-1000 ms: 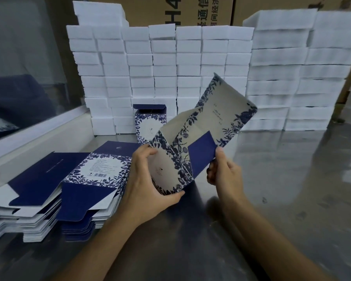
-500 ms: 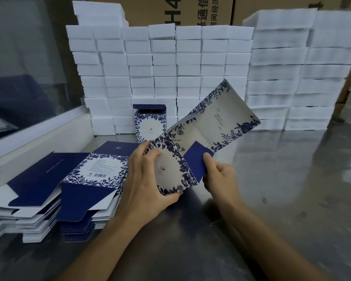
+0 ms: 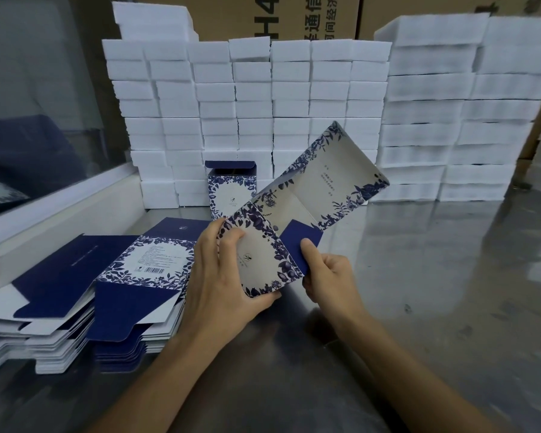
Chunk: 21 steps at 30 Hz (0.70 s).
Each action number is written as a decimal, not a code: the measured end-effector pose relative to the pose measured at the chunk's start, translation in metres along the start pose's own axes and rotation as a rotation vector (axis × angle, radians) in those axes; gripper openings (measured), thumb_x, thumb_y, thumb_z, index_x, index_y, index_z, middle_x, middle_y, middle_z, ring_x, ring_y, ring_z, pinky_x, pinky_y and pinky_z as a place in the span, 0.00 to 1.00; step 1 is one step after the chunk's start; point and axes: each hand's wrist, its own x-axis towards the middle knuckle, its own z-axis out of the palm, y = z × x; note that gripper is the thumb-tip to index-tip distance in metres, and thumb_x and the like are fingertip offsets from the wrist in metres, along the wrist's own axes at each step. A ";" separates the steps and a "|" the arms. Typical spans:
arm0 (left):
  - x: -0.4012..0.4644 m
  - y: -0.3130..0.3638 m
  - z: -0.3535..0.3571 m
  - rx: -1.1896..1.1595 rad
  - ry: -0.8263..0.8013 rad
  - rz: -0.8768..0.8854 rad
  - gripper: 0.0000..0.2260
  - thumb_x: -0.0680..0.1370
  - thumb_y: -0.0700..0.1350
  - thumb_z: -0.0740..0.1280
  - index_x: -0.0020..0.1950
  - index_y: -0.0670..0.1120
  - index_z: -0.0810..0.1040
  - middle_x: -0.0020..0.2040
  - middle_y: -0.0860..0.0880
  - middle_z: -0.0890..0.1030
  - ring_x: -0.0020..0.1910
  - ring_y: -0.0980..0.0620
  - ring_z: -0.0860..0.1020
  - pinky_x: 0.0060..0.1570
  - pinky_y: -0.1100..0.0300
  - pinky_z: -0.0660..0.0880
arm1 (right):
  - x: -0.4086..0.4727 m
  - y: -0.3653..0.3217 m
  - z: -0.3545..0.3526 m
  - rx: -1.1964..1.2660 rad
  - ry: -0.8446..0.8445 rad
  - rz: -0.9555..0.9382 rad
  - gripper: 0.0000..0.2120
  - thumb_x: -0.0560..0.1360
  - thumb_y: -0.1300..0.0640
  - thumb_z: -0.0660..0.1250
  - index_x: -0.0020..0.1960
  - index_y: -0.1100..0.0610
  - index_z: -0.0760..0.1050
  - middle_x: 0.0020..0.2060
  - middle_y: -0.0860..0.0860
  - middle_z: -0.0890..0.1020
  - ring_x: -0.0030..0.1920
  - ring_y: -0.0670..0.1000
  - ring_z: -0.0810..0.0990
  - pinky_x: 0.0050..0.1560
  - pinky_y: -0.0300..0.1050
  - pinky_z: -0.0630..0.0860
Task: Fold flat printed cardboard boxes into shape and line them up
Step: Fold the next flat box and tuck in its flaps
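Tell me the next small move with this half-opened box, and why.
Probably push the blue flap inward with the right hand. The box is opened into a sleeve, its end not yet closed; the right thumb lies on that flap while the left hand steadies the printed panel.

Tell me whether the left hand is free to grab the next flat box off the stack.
Probably not yet: the left hand grips the half-folded box, though the stack of flat boxes lies unobstructed beside it.
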 end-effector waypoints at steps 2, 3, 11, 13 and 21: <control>0.000 -0.001 0.000 0.004 0.004 -0.014 0.48 0.56 0.58 0.82 0.68 0.48 0.61 0.73 0.43 0.60 0.71 0.42 0.62 0.62 0.42 0.73 | -0.003 -0.002 0.003 0.014 -0.045 0.003 0.29 0.82 0.45 0.61 0.24 0.53 0.64 0.21 0.50 0.66 0.23 0.47 0.60 0.27 0.38 0.59; 0.000 -0.001 0.000 0.008 0.003 -0.018 0.49 0.56 0.58 0.82 0.68 0.48 0.61 0.73 0.43 0.60 0.71 0.42 0.62 0.61 0.42 0.74 | -0.004 -0.003 0.004 0.026 -0.060 0.006 0.29 0.82 0.47 0.61 0.24 0.52 0.64 0.21 0.49 0.65 0.23 0.47 0.60 0.27 0.38 0.59; 0.002 0.000 -0.004 -0.069 0.051 -0.008 0.48 0.57 0.65 0.78 0.69 0.48 0.62 0.70 0.45 0.66 0.69 0.43 0.67 0.62 0.41 0.71 | -0.002 -0.003 0.002 0.026 0.079 0.004 0.25 0.80 0.49 0.66 0.40 0.72 0.77 0.30 0.62 0.79 0.29 0.50 0.75 0.34 0.43 0.71; 0.003 0.001 -0.006 -0.156 0.087 -0.049 0.46 0.59 0.66 0.76 0.69 0.48 0.64 0.67 0.49 0.68 0.65 0.47 0.69 0.60 0.43 0.72 | 0.000 -0.002 0.002 0.072 0.104 0.039 0.20 0.79 0.45 0.66 0.47 0.64 0.80 0.37 0.52 0.86 0.36 0.44 0.83 0.36 0.39 0.76; -0.002 0.002 -0.002 -0.476 0.019 -0.148 0.26 0.75 0.62 0.61 0.70 0.52 0.67 0.46 0.52 0.79 0.44 0.54 0.78 0.44 0.56 0.76 | 0.008 -0.003 -0.001 0.245 0.167 0.095 0.23 0.70 0.32 0.62 0.54 0.48 0.76 0.49 0.44 0.83 0.50 0.43 0.83 0.52 0.48 0.79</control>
